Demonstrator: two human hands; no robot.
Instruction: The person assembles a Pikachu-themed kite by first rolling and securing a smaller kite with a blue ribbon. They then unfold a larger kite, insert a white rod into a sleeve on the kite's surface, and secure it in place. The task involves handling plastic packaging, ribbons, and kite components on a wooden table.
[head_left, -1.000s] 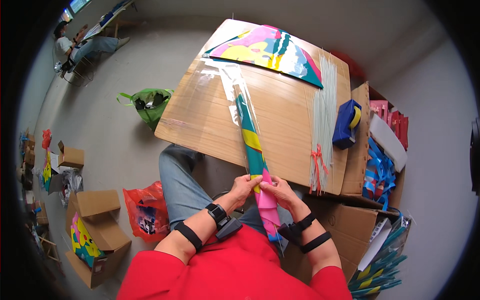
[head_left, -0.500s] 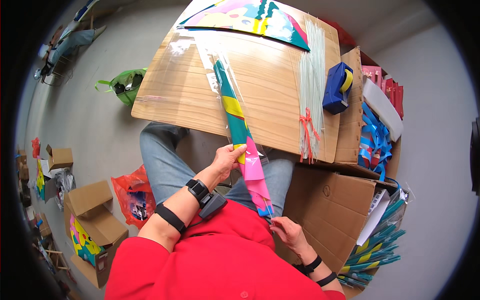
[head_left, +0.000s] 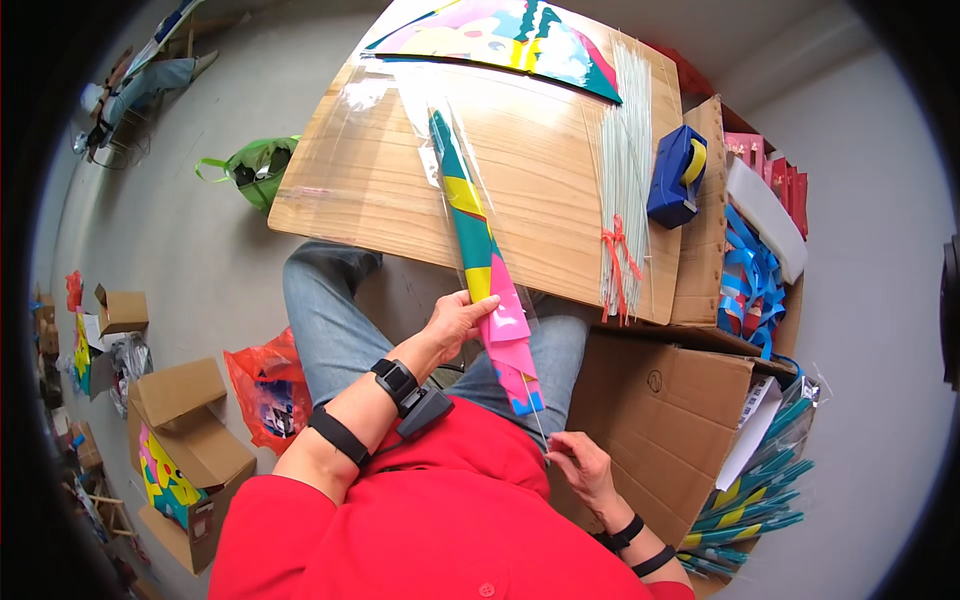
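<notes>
A rolled-up kite (head_left: 462,195) in green, yellow and pink lies slanted from the table down toward my lap. Its upper part is in a clear plastic sleeve (head_left: 412,115). My left hand (head_left: 460,318) is closed around the roll below its middle, thumb on top. Out of the blue-tipped lower end comes a thin white rod (head_left: 538,422). My right hand (head_left: 582,466) pinches the rod's lower end, a short way below the roll. At the table's far side lies a flat printed kite sheet (head_left: 480,35).
A bundle of thin white rods (head_left: 625,170) and a blue tape dispenser (head_left: 677,177) are on the wooden table (head_left: 340,205). Cardboard boxes (head_left: 660,420) stand at my right, several rolled kites (head_left: 750,505) beside them. Bags and an open box (head_left: 190,440) are on the left floor.
The rolled kite has moved slightly up and away with my left hand. My right hand is a little lower, and more of the rod shows between it and the roll.
</notes>
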